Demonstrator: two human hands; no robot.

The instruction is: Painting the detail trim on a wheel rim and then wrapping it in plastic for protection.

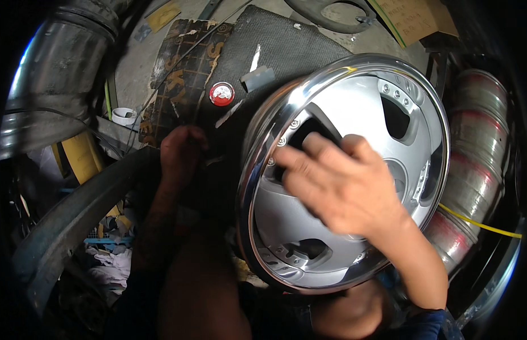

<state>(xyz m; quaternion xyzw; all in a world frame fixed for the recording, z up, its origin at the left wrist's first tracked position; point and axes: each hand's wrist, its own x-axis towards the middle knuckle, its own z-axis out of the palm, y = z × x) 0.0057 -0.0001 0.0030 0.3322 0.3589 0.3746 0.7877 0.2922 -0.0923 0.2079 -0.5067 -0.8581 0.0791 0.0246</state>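
A large silver wheel rim (345, 99) with a polished chrome lip and small bolts round its face leans in front of me, tilted. Over its spokes is my right hand (342, 187), back upward and a little blurred. Its fingers are bent but apart, and the fingertips reach the bolts by the left lip; what lies under the palm is hidden. In the shade left of the rim, my left hand (185, 152) is curled closed, away from the rim. Whether it holds anything is hidden.
A red-and-white can (222, 94) and a small grey flat piece (257, 79) lie on the dark mat (280, 42). A printed board (181, 73) adjoins it. Ribbed metal drums (473, 164) stand right, a curved metal bar (88, 209) left, a cardboard box (413, 20) far right.
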